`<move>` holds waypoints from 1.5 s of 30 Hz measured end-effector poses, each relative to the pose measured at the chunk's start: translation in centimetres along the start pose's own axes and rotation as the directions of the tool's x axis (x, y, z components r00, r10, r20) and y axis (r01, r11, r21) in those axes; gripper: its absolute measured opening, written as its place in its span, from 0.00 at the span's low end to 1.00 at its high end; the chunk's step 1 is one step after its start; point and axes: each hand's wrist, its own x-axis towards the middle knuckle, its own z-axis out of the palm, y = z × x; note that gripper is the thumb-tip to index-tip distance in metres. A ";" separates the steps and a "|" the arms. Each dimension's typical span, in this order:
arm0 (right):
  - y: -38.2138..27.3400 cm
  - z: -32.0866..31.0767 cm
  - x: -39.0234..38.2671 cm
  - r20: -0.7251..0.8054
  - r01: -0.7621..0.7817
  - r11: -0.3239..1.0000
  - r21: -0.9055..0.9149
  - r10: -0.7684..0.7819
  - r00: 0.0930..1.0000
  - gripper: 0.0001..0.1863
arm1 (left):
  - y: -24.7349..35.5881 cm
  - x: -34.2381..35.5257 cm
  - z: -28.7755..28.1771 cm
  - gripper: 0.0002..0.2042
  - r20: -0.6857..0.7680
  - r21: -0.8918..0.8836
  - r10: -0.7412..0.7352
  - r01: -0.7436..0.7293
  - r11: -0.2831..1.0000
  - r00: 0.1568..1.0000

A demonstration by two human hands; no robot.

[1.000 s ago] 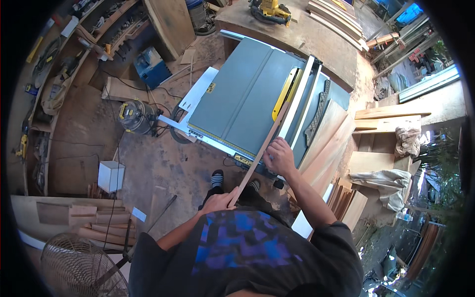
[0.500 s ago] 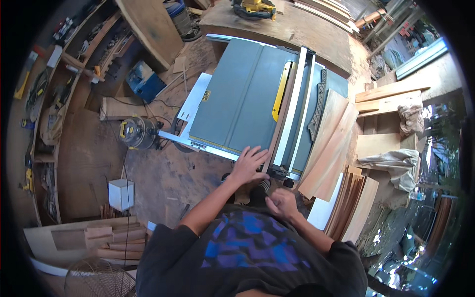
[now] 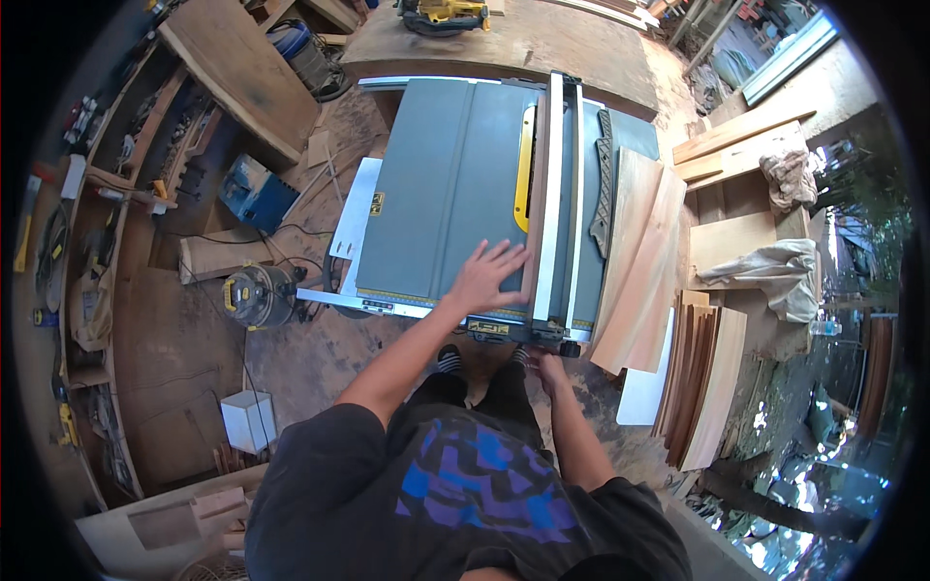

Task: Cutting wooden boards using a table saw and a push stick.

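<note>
Wood strip (image 3: 540, 194): lengthwise along left side of fence (image 3: 555, 194), right of yellow insert (image 3: 524, 174).
Left hand (image 3: 487, 277): grip open, fingers spread over grey saw tabletop (image 3: 426, 194), tips at strip's edge.
Right hand (image 3: 549, 369): below tabletop's front edge, near fence end; grip unclear.
</note>
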 end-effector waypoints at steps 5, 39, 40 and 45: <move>1.4 -1.1 -2.6 -0.054 -0.018 0.958 0.287 0.035 0.998 0.24 | -1.9 3.6 0.0 0.37 -0.025 0.043 -0.185 0.186 0.982 0.982; 0.4 -6.7 -3.3 0.062 -0.081 0.932 0.354 0.063 0.996 0.25 | -1.0 6.5 1.1 0.27 -0.217 0.003 -0.302 0.310 0.951 0.928; 0.3 -5.9 -4.2 0.065 -0.079 0.932 0.355 0.060 0.996 0.25 | -1.2 6.4 1.1 0.27 -0.216 0.002 -0.310 0.318 0.948 0.926; -1.3 -2.2 -10.4 0.235 0.323 0.667 -0.671 -0.223 0.946 0.20 | -1.2 6.3 1.2 0.26 -0.225 -0.053 -0.353 0.351 0.935 0.908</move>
